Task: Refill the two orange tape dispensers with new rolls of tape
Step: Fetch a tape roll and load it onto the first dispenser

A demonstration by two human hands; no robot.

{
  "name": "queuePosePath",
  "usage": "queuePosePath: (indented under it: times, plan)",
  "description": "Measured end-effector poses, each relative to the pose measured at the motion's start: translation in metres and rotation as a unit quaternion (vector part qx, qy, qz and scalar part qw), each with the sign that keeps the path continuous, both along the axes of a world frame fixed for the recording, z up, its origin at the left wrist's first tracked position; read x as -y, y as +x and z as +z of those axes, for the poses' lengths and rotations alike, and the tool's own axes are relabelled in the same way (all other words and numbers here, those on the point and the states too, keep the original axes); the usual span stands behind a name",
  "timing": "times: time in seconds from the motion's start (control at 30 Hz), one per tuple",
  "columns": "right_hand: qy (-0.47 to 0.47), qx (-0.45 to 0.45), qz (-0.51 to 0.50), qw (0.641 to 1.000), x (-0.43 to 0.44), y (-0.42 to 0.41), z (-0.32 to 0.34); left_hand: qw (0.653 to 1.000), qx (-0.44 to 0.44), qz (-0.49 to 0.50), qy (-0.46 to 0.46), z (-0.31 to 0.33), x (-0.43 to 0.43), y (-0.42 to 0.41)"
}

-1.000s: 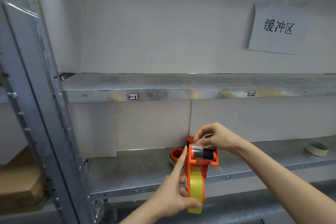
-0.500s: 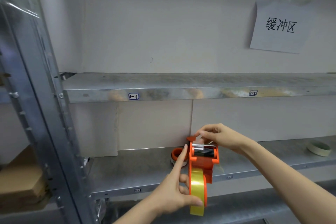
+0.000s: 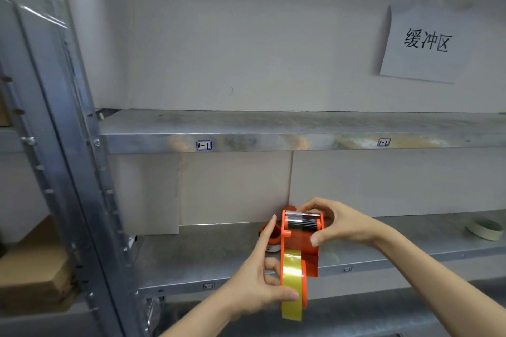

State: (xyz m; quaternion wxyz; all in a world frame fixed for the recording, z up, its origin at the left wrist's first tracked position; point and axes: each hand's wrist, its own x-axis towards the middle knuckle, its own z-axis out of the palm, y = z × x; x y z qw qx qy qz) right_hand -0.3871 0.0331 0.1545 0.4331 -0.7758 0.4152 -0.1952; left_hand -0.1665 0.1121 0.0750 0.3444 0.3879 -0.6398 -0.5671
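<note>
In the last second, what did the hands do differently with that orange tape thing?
The right hand slid from a fingertip pinch at the top to clasping the head of the orange dispenser, thumb lower on its side. Unchanged: the left hand grips the yellow tape roll, forefinger up along the dispenser; the second dispenser and pale roll lie on the shelf.

Wall sign [image 3: 426,44] reading 缓冲区, shelf-edge label [image 3: 204,145] 1-1, second label [image 3: 383,142] 1-2

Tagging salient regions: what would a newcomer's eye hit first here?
The orange tape dispenser, loaded with a yellow tape roll, gripped low centre by the left hand and right hand in front of the metal shelf. Next, the white paper sign with black characters on the wall, upper right.
</note>
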Motion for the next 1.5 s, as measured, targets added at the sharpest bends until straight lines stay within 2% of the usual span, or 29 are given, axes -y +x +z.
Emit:
queuePosePath:
  times: [0.37, 0.57, 0.73, 0.93, 1.07, 1.13, 1.23, 1.3, 1.5]
  plan:
    - [0.050, 0.110, -0.026, 0.992, -0.001, -0.004, -0.026, 0.998, -0.054, 0.009, -0.012, -0.002, 0.021, 0.027]
    - [0.076, 0.192, -0.059, 0.977, 0.005, 0.013, -0.038, 0.998, -0.051, 0.034, -0.017, 0.004, 0.026, 0.045]
    - [0.100, 0.209, -0.071, 0.970, 0.010, 0.023, -0.046, 0.996, 0.015, 0.074, -0.050, 0.001, 0.029, 0.049]
    - [0.156, 0.205, -0.094, 0.962, 0.021, 0.037, -0.069, 0.977, 0.070, 0.182, -0.089, -0.017, 0.030, 0.050]
    - [0.170, 0.200, -0.100, 0.960, 0.031, 0.054, -0.081, 0.973, 0.091, 0.197, -0.084, -0.028, 0.030, 0.058]
    - [0.164, 0.198, -0.106, 0.961, 0.039, 0.067, -0.086, 0.976, 0.102, 0.172, -0.085, -0.030, 0.031, 0.066]
    - [0.155, 0.183, -0.119, 0.963, 0.048, 0.087, -0.093, 0.960, 0.197, 0.138, -0.144, -0.039, 0.035, 0.084]
    - [0.139, 0.188, -0.123, 0.964, 0.054, 0.101, -0.100, 0.952, 0.223, 0.129, -0.167, -0.048, 0.040, 0.096]
    - [0.006, 0.120, -0.132, 0.984, 0.067, 0.131, -0.128, 0.946, 0.263, 0.108, -0.153, -0.086, 0.065, 0.131]
